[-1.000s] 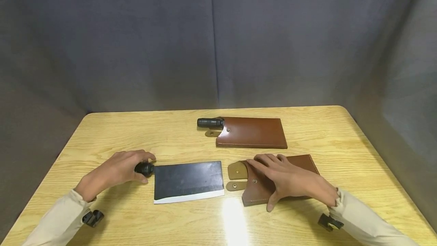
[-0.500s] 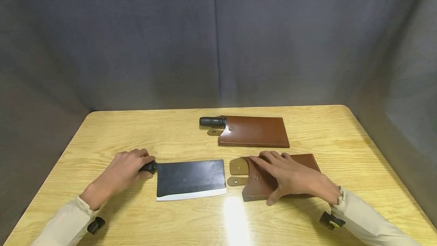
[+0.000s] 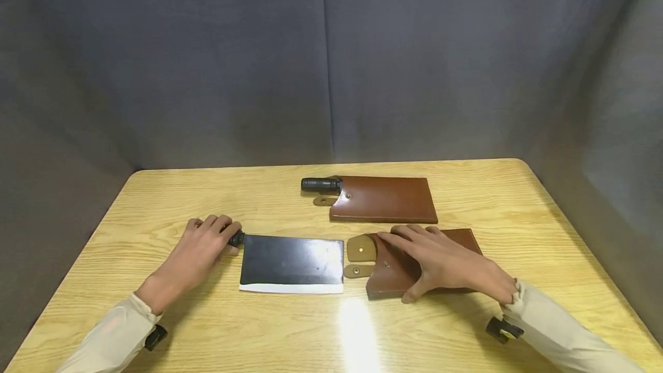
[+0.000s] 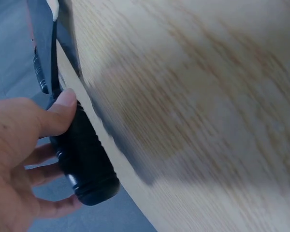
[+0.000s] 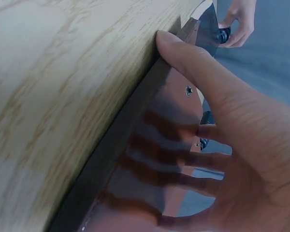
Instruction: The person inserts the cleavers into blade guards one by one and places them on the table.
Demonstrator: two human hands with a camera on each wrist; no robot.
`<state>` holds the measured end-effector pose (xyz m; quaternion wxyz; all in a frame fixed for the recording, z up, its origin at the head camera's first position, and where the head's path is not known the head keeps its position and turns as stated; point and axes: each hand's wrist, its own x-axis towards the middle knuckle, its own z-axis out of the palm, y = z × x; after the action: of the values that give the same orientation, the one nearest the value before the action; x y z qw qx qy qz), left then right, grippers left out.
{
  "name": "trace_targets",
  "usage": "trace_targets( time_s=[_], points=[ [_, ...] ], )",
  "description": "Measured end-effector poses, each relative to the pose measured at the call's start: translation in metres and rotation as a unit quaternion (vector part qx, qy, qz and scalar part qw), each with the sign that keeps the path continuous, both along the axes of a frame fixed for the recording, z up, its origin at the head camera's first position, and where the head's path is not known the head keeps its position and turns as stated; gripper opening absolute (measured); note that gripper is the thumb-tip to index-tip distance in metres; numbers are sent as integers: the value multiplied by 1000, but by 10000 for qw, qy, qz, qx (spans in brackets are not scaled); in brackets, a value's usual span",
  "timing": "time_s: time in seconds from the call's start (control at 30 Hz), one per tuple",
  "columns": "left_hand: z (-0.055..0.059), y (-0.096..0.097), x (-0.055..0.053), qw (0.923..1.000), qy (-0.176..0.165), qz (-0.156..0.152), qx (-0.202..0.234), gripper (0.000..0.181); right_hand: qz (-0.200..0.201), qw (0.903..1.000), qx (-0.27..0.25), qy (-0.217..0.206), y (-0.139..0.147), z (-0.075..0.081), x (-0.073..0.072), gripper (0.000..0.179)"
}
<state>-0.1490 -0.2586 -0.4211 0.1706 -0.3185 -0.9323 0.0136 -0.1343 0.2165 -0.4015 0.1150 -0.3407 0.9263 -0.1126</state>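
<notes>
In the head view my left hand grips the black handle of a cleaver, whose dark blade has a bright edge facing me. The left wrist view shows the thumb on the handle, with fingers on its other side and a shadow beneath it on the table. My right hand spans a brown leather knife sheath, thumb at the near edge and fingers at the far edge. Two tan snap straps stick out from its left end, beside the blade's right end. The palm hides much of the sheath.
Farther back lies a second brown sheath with a black-handled cleaver inside it and its strap unfastened. Everything is on a wooden table, with grey-blue cloth hanging behind and at the sides.
My left fingers have closed round the handle, and the cleaver has turned slightly and shifted right, its blade nearer the sheath. The near sheath has moved slightly away from me with my right hand.
</notes>
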Motion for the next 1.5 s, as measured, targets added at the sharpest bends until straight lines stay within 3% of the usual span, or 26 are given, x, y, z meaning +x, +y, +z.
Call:
trace_targets(
  time_s=[0.17, 0.5, 0.67, 1.0, 1.5],
  points=[
    [2, -1, -1, 9999, 152, 64, -42, 42, -67, 9998, -59, 185, 1, -1, -3, 118],
    [6, -1, -2, 9993, -46, 114, 355, 55, -245, 9995, -82, 169, 2, 0, -6, 119],
    [7, 7, -1, 9991, -28, 42, 429, 50, -312, 9993, -135, 178, 0, -1, -6, 120],
    [7, 21, -2, 9990, -153, 202, 360, 39, -396, 9988, -164, 220, -1, -4, -4, 121],
    [1, 29, -3, 9992, -3, 111, 374, 39, -402, 9987, -289, 150, -5, -5, -6, 119]
  ],
)
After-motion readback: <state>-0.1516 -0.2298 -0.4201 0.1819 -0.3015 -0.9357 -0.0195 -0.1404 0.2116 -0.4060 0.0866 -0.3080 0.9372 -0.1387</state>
